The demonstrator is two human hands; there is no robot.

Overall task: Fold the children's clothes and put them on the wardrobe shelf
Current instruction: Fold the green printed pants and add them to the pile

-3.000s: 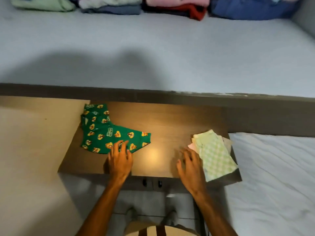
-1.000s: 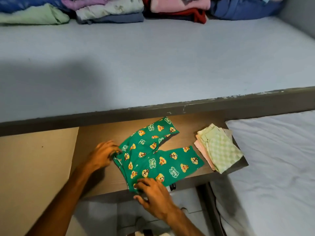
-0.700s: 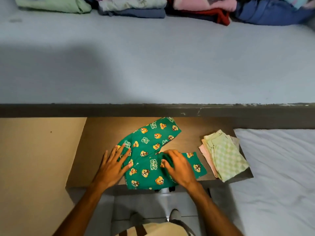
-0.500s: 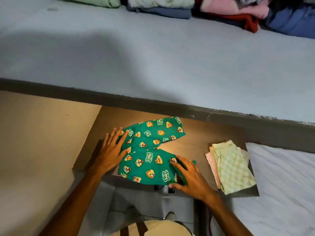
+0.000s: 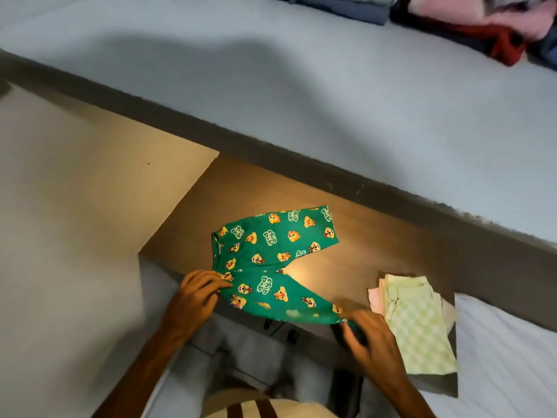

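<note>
1. The green printed trousers lie spread in a V on the brown wooden surface, waistband to the left and both legs running right; the far leg lies flat, while the near leg hangs over the surface's front edge.
2. The left hand pinches the near corner of the waistband, fingers curled onto the cloth, right at the front edge.
3. The right hand grips the cuff of the near leg, fingers closed on the fabric; this end is blurred and sits just off the front edge.
4. A folded stack of pale green checked and pink clothes rests at the surface's right end, just beside the right hand, its near end reaching the front edge.
5. Bare wood lies open behind the trousers up to the dark rail of the grey-blue bed, and between the far leg and the folded stack.
6. Piles of clothes sit along the bed's far side, well apart from the hands.
7. A white-sheeted mattress borders the surface on the right.
</note>
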